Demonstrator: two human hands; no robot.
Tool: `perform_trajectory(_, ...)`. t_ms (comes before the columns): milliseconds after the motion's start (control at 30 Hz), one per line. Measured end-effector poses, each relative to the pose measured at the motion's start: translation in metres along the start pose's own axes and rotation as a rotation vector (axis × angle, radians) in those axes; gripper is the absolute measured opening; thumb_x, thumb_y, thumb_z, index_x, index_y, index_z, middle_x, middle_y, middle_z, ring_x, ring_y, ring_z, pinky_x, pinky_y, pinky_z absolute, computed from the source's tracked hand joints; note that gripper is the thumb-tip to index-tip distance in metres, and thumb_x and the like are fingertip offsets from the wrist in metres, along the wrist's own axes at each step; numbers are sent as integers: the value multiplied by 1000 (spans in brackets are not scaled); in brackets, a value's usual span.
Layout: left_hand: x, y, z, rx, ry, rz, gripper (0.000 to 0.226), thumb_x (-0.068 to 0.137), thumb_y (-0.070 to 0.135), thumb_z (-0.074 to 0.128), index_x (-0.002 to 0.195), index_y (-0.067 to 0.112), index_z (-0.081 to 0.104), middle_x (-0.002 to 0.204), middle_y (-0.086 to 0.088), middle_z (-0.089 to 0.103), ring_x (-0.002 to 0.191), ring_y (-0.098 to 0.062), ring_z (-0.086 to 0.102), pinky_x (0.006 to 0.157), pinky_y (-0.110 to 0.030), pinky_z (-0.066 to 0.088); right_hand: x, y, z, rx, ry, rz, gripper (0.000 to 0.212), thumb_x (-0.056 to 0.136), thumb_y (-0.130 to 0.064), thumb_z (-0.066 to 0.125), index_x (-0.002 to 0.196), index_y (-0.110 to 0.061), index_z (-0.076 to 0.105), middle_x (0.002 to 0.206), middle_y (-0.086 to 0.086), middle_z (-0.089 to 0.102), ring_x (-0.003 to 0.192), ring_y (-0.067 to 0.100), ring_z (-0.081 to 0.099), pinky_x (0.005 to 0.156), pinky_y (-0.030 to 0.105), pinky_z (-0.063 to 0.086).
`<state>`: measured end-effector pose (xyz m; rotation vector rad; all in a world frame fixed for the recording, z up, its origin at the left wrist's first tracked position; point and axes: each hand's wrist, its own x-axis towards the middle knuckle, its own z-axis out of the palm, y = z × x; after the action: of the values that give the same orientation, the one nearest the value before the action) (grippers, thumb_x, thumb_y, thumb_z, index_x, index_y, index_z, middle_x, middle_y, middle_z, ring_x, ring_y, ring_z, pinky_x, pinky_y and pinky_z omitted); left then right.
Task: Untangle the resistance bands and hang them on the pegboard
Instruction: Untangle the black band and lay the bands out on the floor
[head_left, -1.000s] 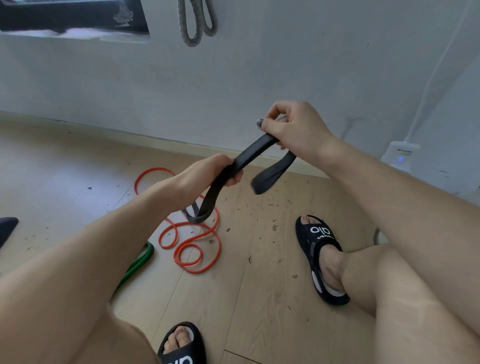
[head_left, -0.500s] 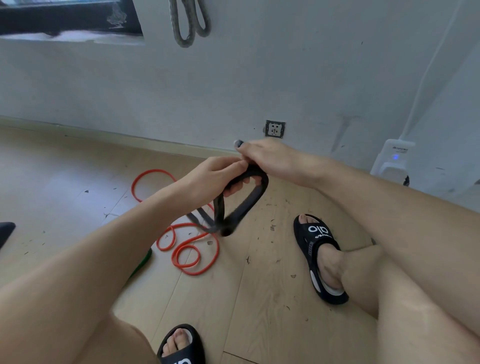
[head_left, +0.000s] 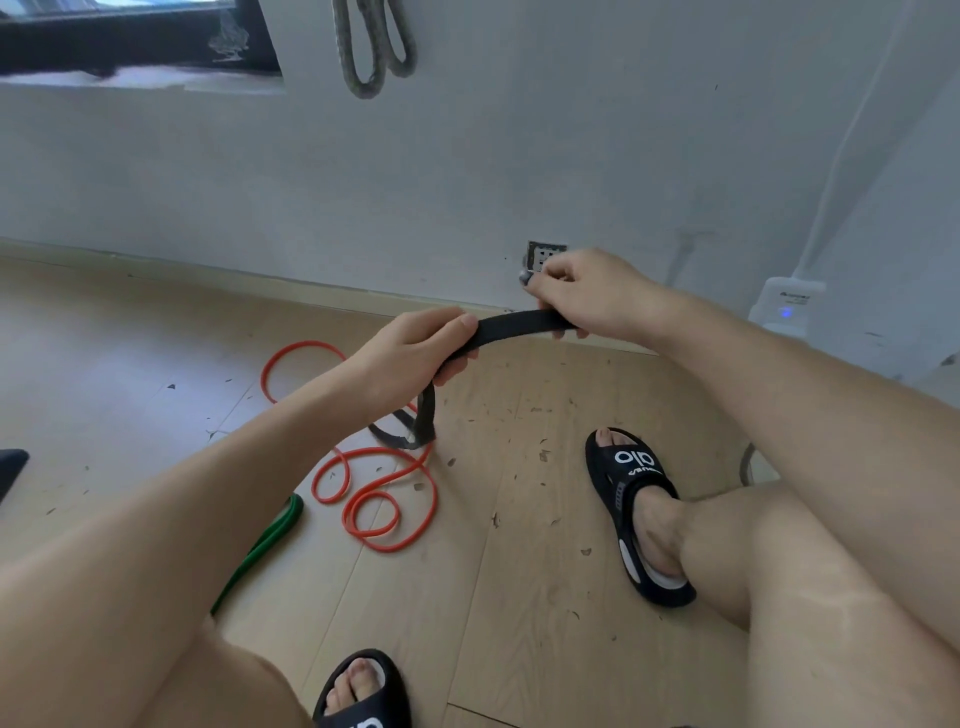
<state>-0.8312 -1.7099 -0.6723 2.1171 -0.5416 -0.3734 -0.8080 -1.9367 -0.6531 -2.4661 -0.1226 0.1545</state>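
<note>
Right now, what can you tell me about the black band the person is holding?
The black band is a flat, wide strap that looks rubbery and matte. Both hands grip it: the left hand and the right hand hold a short stretch nearly level between them. Below the left hand the rest droops in a loose loop, hanging above the orange band on the wooden floor.

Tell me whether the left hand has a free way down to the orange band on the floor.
Probably not yet: the left hand grips the black band, whose loop dangles over the orange band. Nothing else blocks the way, so releasing it first should do.
</note>
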Motion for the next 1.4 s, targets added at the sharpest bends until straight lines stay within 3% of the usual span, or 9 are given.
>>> perform_trajectory(233, 4, 3, 2, -53, 67, 48, 35, 112, 29, 37, 103, 8, 63, 83, -3, 56, 75, -14, 48, 77, -36, 41, -5, -26, 25, 224, -228, -138, 67, 108, -55, 31, 87, -6, 72, 72, 8, 70, 59, 16, 59, 70, 35, 51)
perform_trajectory(333, 2, 4, 1, -106, 65, 26, 43, 112, 33, 33, 108, 3, 64, 82, -5, 54, 77, -16, 47, 78, -33, 41, -7, -32, 29, 186, -138, -189, 51, 104, -52, 47, 73, -16, 67, 61, -8, 55, 49, 5, 50, 55, 25, 48)
perform_trajectory(500, 0, -4, -7, -122, -4, -14, 58, 111, 48, 24, 88, 8, 58, 74, -4, 59, 77, -24, 55, 96, -54, 46, -4, -40, 9, 290, 52, -219, 53, 101, -48, 57, 59, -15, 48, 54, -1, 38, 47, 17, 37, 49, 24, 36)
perform_trajectory(600, 0, -8, -9, -76, 29, -26, 60, 110, 51, 26, 85, 8, 58, 72, -4, 56, 74, -24, 54, 90, -49, 48, -2, -33, -5, 199, 161, -185, 54, 100, -46, 58, 57, -14, 53, 46, -6, 35, 47, 15, 34, 47, 19, 31)
perform_trajectory(733, 1, -5, -6, -62, 84, 14, 43, 112, 39, 31, 88, 11, 54, 72, -2, 47, 68, -18, 41, 73, -34, 38, -3, -21, -5, 29, 37, -67, 53, 103, -57, 45, 82, -12, 64, 61, -2, 60, 51, 13, 49, 60, 27, 43)
perform_trajectory(867, 2, 2, -2, -62, 90, 27, 41, 112, 37, 32, 95, 9, 56, 78, -2, 48, 70, -16, 41, 72, -32, 35, -13, -28, 7, 256, -224, -39, 62, 105, -61, 27, 107, -15, 69, 84, 5, 75, 73, 21, 65, 79, 37, 54)
perform_trajectory(1067, 1, -2, -4, -180, 64, -46, 43, 111, 37, 33, 106, 11, 68, 77, 3, 61, 72, -8, 55, 75, -25, 44, -10, -37, 16, 178, -97, -215, 44, 97, -56, 59, 83, -15, 69, 64, -7, 55, 57, 5, 49, 62, 28, 42)
perform_trajectory(1233, -7, -8, -10, -145, -107, -120, 57, 112, 43, 26, 105, 6, 68, 91, -5, 75, 92, -19, 69, 92, -31, 48, -7, -35, 9, 152, -31, -226, 39, 94, -47, 68, 68, -19, 63, 55, -15, 51, 53, 1, 48, 60, 24, 40)
perform_trajectory(1400, -7, -7, -9, -96, -129, -141, 47, 112, 42, 26, 93, 12, 58, 76, 2, 57, 71, -9, 53, 85, -31, 43, -6, -35, 10, 143, -60, -195, 42, 96, -47, 66, 68, -16, 62, 57, -10, 50, 51, 4, 46, 57, 25, 38)
